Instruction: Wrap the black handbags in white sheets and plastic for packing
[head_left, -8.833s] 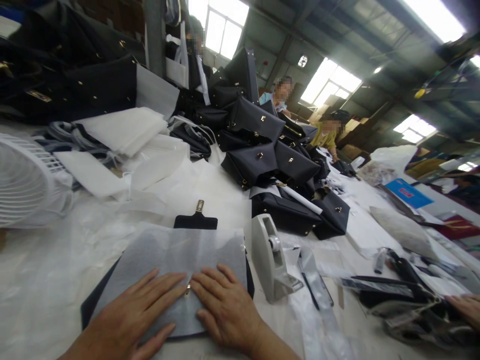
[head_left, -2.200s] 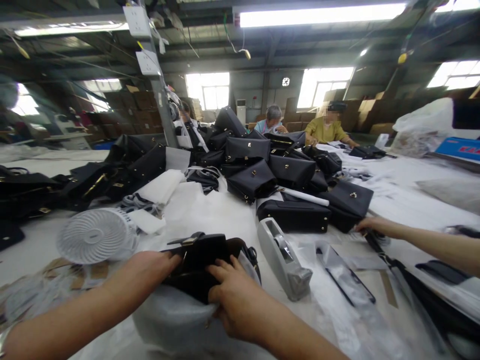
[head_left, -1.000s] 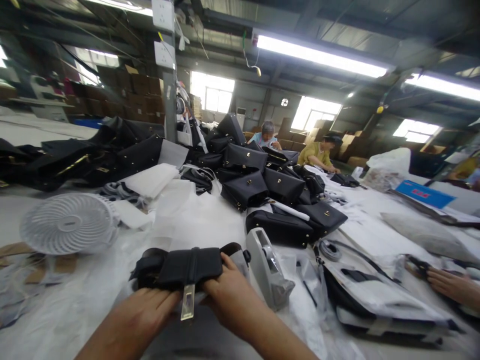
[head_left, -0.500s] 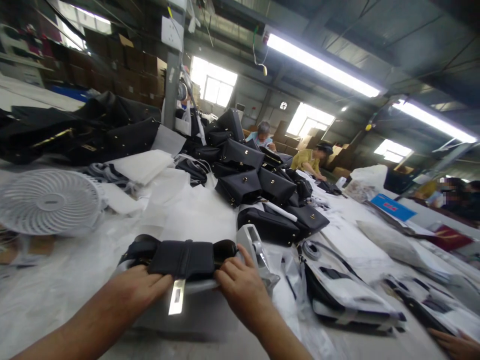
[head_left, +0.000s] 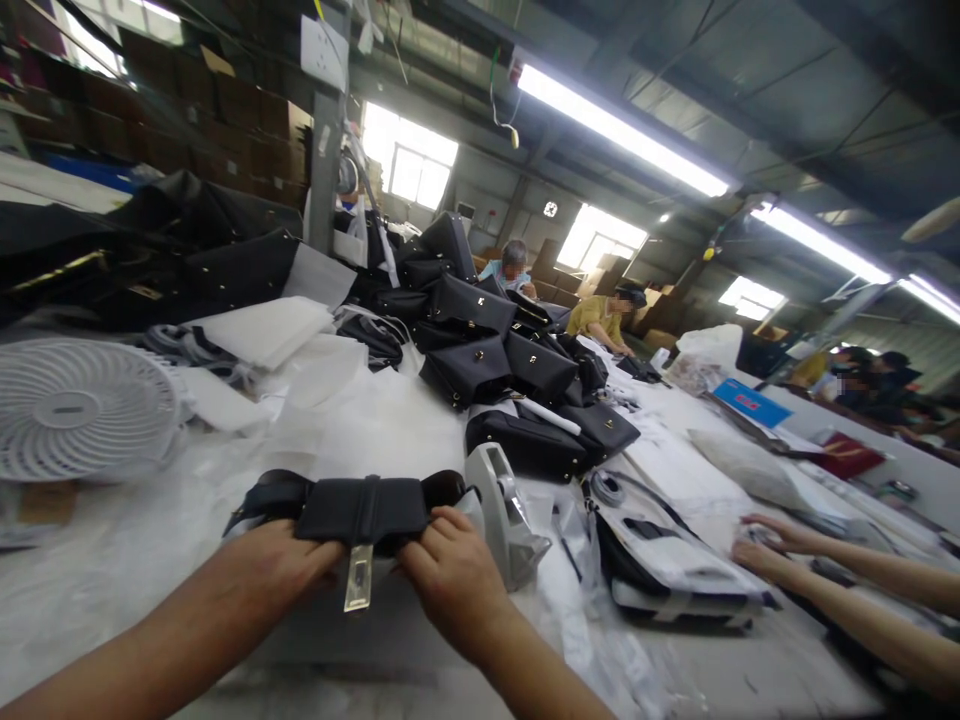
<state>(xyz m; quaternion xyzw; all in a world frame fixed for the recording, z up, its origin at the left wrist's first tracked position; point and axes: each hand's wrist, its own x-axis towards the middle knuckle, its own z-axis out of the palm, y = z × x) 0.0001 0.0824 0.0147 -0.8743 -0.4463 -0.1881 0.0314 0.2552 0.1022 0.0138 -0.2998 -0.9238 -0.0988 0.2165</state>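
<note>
A black bag (head_left: 361, 508) is in front of me at the lower centre, with a gold clasp plate (head_left: 359, 578) hanging down its near side. My left hand (head_left: 281, 560) has its fingers closed on the bag's left part, the fingertips partly tucked under the black flap. On the other side, my right hand (head_left: 450, 565) grips the bag's edge just right of the clasp. Beside the right hand stands a grey tape dispenser (head_left: 501, 515).
A white fan (head_left: 79, 410) stands at the left. Black bags (head_left: 480, 355) are heaped behind. To the right lies a partly wrapped bag (head_left: 675, 565); another person's hands (head_left: 772, 550) are beyond it. A blue box (head_left: 752, 402) is farther back.
My right hand has moved left along the bag's edge, nearer the clasp. Another person's hands and forearms have come farther in from the right. The whole view has shifted slightly.
</note>
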